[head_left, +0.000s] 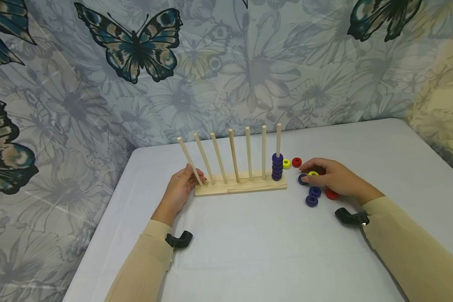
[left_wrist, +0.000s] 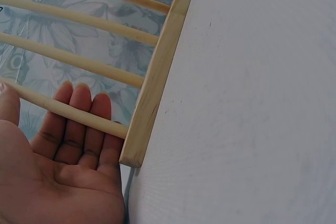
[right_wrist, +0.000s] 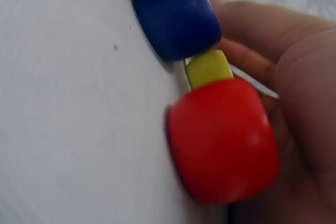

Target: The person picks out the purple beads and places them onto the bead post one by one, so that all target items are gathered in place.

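A wooden peg rack (head_left: pixel 241 190) with several upright pegs stands on the table. Dark blue rings (head_left: pixel 277 167) are stacked on its rightmost peg. My left hand (head_left: pixel 179 188) is at the rack's left end; in the left wrist view, its loosely bent fingers (left_wrist: pixel 79 114) lie behind the end peg (left_wrist: pixel 79 115), the thumb in front. To the right of the rack, my right hand (head_left: pixel 330 176) reaches over loose rings, thumb and forefinger apart by a blue ring (head_left: pixel 301 180). A yellow ring (head_left: pixel 313 173) shows under this hand, and a red ring (right_wrist: pixel 223 140) lies by the palm.
Two more blue rings (head_left: pixel 311 201) lie in front of my right hand. Behind, near the rack's right end, are another yellow ring (head_left: pixel 286 164) and a red ring (head_left: pixel 296 162). A white cloth covers the table (head_left: pixel 249 243); a butterfly-patterned curtain (head_left: pixel 211 84) hangs behind it.
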Demonstrator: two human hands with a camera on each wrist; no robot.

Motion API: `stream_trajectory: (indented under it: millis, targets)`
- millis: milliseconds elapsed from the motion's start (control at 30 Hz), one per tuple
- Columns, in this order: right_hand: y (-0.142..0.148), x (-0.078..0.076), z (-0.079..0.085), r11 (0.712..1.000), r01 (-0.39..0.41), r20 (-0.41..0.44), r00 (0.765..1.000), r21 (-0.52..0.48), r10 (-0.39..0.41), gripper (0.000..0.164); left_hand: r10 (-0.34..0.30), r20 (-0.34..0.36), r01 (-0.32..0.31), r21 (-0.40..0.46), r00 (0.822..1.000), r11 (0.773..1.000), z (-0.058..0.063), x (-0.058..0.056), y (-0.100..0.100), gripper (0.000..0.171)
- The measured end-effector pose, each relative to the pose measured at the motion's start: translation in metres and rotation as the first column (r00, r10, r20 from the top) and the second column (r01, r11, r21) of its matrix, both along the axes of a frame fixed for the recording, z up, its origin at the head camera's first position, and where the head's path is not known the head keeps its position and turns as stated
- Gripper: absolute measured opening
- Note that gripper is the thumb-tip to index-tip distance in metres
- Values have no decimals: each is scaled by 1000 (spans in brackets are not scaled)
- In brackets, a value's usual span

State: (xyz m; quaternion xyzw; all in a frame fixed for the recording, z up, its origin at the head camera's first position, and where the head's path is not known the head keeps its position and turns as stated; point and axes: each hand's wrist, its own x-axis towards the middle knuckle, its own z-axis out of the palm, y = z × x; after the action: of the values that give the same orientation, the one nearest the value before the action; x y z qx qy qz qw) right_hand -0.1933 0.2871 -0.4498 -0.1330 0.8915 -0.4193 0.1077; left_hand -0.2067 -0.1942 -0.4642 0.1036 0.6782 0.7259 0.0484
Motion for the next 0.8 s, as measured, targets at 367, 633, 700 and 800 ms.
stream_trajectory:
  millis: [367, 633, 700, 800]
  targets:
    - [-4, 1, -1, 1000, 21, -20, 1000, 9, -21, 40, 7, 2, -7, -23, 1000, 1000, 0, 0, 0, 64]
    - [-6, 2, 0, 1000, 12, -25, 1000, 15, -12, 39, 6, 10, -6, -20, 1000, 1000, 0, 0, 0, 65]
    - [-6, 1, -1, 1000, 10, -30, 1000, 17, -10, 38, 4, 8, -4, -20, 1000, 1000, 1, 1, 0, 65]
    - [-7, 1, -2, 1000, 14, -34, 999, 27, -13, 39, 4, 5, -4, -22, 1000, 1000, 1, 1, 0, 65]
